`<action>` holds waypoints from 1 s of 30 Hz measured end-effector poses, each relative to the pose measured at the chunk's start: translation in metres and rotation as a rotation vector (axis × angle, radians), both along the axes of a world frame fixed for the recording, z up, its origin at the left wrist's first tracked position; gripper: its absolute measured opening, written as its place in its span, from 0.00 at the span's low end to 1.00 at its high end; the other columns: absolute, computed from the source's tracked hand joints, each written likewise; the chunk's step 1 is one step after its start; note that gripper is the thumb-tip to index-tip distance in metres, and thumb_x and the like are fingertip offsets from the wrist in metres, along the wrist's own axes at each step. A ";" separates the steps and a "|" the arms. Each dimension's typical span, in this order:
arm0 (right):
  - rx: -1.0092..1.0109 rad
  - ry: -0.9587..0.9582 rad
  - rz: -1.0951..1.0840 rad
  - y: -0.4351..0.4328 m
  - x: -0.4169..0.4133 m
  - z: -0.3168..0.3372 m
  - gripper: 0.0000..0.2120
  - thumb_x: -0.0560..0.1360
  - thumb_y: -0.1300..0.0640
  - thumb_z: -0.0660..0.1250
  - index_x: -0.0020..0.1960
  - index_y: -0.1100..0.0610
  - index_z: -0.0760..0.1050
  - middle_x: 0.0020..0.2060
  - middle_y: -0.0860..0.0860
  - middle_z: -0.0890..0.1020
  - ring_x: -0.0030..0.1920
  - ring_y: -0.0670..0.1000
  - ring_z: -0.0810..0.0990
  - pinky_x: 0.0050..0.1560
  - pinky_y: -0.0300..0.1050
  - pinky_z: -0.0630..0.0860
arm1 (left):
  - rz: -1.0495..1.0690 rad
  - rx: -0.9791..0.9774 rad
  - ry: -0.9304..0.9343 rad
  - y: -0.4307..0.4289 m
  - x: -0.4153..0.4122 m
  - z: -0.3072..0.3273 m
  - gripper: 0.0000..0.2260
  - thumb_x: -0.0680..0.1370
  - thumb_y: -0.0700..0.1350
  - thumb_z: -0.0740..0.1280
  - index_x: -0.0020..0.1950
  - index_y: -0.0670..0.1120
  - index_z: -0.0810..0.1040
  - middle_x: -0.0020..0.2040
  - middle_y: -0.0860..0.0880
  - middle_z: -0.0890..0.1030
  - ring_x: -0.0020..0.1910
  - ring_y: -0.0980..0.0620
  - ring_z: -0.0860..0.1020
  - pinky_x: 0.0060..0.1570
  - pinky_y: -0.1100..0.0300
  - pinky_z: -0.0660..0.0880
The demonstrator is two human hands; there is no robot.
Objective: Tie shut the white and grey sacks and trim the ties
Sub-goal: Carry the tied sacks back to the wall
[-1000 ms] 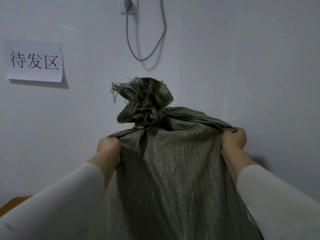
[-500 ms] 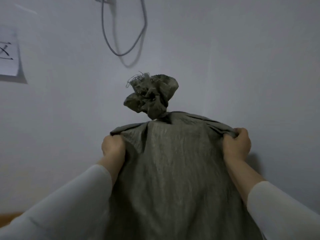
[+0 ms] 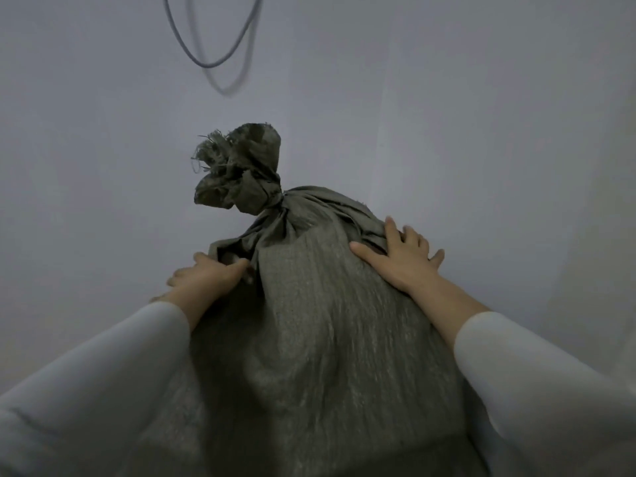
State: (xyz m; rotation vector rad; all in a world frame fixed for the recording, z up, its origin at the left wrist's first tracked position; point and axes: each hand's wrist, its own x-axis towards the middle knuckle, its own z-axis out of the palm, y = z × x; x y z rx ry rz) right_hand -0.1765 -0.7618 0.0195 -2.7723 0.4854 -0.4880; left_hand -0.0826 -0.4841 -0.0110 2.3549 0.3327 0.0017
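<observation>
Sack: one, grey, knotted; released from both earlier grips.
Right hand: laid flat on it, fingers spread.
Left hand: relaxed, touching it.

Saw a drab olive-grey sack, woven with fine vertical streaks, paler and almost silvery down the middle, darker in the folds. Noticed a darker frayed tuft on top, near charcoal-green, with a few faded threads along the edge. Clocked a plain pale bluish-grey wall behind, no pattern at all, plus a dark grey cable with a softer grey shadow beside it. Also spotted plain white sleeves, tinted faintly blue in that light.
</observation>
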 end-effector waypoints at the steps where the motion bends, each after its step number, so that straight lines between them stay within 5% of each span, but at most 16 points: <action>1: -0.034 -0.020 0.004 0.004 -0.007 -0.004 0.46 0.64 0.21 0.45 0.75 0.40 0.38 0.77 0.52 0.43 0.76 0.59 0.42 0.70 0.70 0.39 | -0.001 0.028 0.039 0.005 -0.001 -0.003 0.56 0.54 0.77 0.59 0.75 0.51 0.50 0.73 0.38 0.61 0.71 0.34 0.61 0.68 0.38 0.62; 3: -0.143 -0.081 0.019 0.010 -0.021 -0.011 0.41 0.66 0.21 0.44 0.74 0.36 0.37 0.76 0.50 0.38 0.76 0.59 0.37 0.69 0.72 0.37 | -0.023 0.003 0.106 0.010 -0.017 -0.004 0.60 0.55 0.76 0.65 0.77 0.48 0.45 0.75 0.39 0.56 0.73 0.34 0.58 0.70 0.38 0.59; 6: -0.275 -0.066 0.059 0.021 -0.035 -0.022 0.37 0.67 0.23 0.41 0.73 0.33 0.40 0.77 0.48 0.38 0.76 0.58 0.36 0.68 0.72 0.35 | -0.069 0.001 0.149 0.015 -0.042 -0.004 0.52 0.67 0.66 0.69 0.77 0.44 0.44 0.77 0.41 0.54 0.73 0.37 0.59 0.71 0.42 0.60; 10: -0.209 0.108 0.098 0.026 -0.037 -0.028 0.37 0.68 0.23 0.40 0.74 0.35 0.40 0.77 0.47 0.41 0.77 0.56 0.41 0.70 0.70 0.37 | -0.047 -0.025 0.153 0.014 -0.066 -0.009 0.52 0.68 0.64 0.70 0.77 0.43 0.41 0.77 0.41 0.51 0.72 0.35 0.60 0.68 0.40 0.64; 14: -0.202 0.207 0.095 0.020 -0.041 -0.029 0.38 0.68 0.23 0.37 0.74 0.37 0.36 0.77 0.49 0.38 0.76 0.57 0.39 0.71 0.66 0.33 | 0.008 -0.201 0.027 0.007 -0.088 -0.034 0.48 0.68 0.62 0.71 0.76 0.43 0.47 0.73 0.39 0.61 0.68 0.35 0.66 0.65 0.41 0.69; 20: -0.189 0.047 0.126 0.040 -0.069 -0.031 0.38 0.72 0.27 0.40 0.76 0.43 0.37 0.76 0.53 0.38 0.76 0.59 0.39 0.73 0.64 0.38 | 0.107 -0.065 -0.204 -0.001 -0.132 -0.046 0.30 0.77 0.55 0.60 0.75 0.47 0.54 0.70 0.36 0.63 0.67 0.33 0.65 0.66 0.42 0.65; 26: -0.174 0.236 0.237 0.050 -0.089 -0.049 0.35 0.73 0.28 0.39 0.75 0.40 0.35 0.76 0.52 0.35 0.75 0.58 0.34 0.71 0.66 0.33 | -0.073 -0.073 -0.195 -0.006 -0.159 -0.056 0.31 0.80 0.54 0.55 0.78 0.50 0.42 0.77 0.44 0.54 0.73 0.39 0.60 0.72 0.48 0.59; 30: -0.161 0.117 0.230 0.061 -0.101 -0.045 0.34 0.75 0.31 0.42 0.76 0.44 0.42 0.77 0.56 0.42 0.76 0.58 0.41 0.74 0.62 0.38 | -0.064 -0.070 -0.179 0.004 -0.181 -0.053 0.30 0.80 0.58 0.54 0.77 0.53 0.45 0.74 0.43 0.63 0.69 0.38 0.66 0.69 0.45 0.65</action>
